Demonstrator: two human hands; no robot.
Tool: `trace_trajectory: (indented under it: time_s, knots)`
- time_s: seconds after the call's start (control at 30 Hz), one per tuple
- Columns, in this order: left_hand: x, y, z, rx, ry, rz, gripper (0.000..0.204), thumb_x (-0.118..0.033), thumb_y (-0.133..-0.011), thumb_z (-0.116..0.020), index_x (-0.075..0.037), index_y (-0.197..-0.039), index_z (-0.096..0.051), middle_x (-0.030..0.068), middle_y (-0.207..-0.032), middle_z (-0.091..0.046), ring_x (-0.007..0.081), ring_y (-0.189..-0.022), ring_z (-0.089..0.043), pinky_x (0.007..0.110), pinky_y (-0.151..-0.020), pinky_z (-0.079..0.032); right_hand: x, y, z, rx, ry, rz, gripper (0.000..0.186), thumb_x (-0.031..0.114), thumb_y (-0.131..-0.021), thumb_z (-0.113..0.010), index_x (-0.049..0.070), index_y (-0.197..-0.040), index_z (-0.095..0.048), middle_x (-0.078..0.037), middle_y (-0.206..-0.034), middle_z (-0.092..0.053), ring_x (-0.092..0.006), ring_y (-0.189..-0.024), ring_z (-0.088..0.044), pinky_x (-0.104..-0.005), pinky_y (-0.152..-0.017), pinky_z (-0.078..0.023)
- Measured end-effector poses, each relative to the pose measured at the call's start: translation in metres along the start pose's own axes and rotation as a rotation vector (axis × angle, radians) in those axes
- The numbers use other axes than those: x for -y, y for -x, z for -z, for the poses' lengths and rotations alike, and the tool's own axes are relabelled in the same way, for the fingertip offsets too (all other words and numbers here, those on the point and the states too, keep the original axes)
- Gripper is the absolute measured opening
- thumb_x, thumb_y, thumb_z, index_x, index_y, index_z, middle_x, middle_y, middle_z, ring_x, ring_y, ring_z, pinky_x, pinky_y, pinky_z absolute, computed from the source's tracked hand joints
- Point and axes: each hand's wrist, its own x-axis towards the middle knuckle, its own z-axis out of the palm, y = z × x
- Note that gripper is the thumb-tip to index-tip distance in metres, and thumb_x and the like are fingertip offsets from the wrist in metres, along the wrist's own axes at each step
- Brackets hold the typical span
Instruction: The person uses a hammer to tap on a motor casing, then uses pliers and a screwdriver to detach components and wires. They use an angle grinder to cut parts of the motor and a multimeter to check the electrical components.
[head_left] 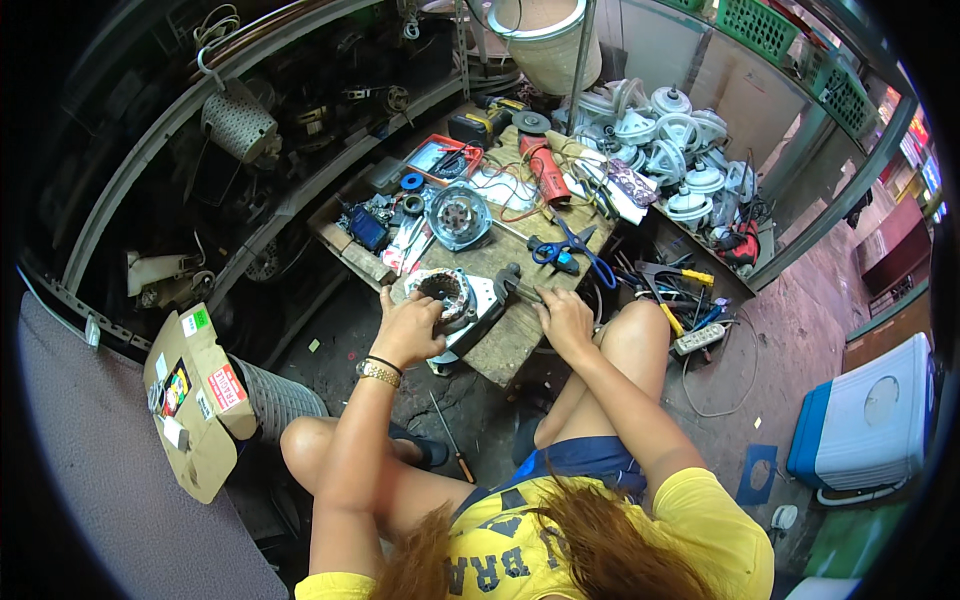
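Note:
A round metal motor stator [443, 293] with copper windings lies on a low wooden workbench [500, 345] in front of me. My left hand [408, 328] rests on its near left side and steadies it. My right hand [566, 318] grips the handles of a dark pair of pliers [512, 284] whose jaws reach to the stator's right edge. A gold watch and a black band sit on my left wrist.
Blue-handled scissors [563, 247], a round motor cover [458, 216], a red angle grinder [545, 170] and loose wires lie further back on the bench. White motor parts [668, 140] pile up beyond. A screwdriver [450, 440] lies on the floor. A blue-and-white cooler [868, 420] stands at right, a cardboard box [195, 400] at left.

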Motion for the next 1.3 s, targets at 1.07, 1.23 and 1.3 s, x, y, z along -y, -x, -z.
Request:
trace_trajectory:
  time_s: [1.07, 1.23, 1.3]
  knots:
    - [0.003, -0.013, -0.018, 0.160, 0.253, 0.105, 0.048, -0.045, -0.078, -0.065, -0.008, -0.108, -0.064, 0.0154, -0.090, -0.067, 0.0298, -0.094, -0.062, 0.062, -0.097, -0.022, -0.034, -0.102, -0.028, 0.311, 0.224, 0.008, 0.062, 0.011, -0.074, -0.070, 0.001, -0.130, -0.044, -0.023, -0.119, -0.057, -0.0399, -0.114, -0.052, -0.0460, -0.092, -0.046]
    - [0.000, -0.013, -0.021, 0.038, 0.174, 0.073, 0.060, -0.061, -0.072, -0.070, -0.008, -0.099, -0.070, 0.0161, -0.085, -0.067, 0.0289, -0.091, -0.062, 0.064, -0.099, -0.021, -0.036, -0.083, -0.008, 0.307, -0.153, 0.030, 0.057, 0.015, -0.075, -0.068, 0.001, -0.126, -0.046, -0.025, -0.110, -0.061, -0.0414, -0.105, -0.059, -0.0454, -0.090, -0.047]
    - [0.003, -0.013, -0.024, 0.030, 0.183, 0.038, 0.058, -0.059, -0.073, -0.070, -0.008, -0.100, -0.070, 0.0155, -0.085, -0.067, 0.0292, -0.092, -0.062, 0.065, -0.100, -0.021, -0.040, -0.077, 0.002, 0.268, -0.265, 0.035, 0.056, 0.014, -0.076, -0.067, 0.002, -0.126, -0.046, -0.025, -0.109, -0.061, -0.0407, -0.105, -0.059, -0.0453, -0.089, -0.047]
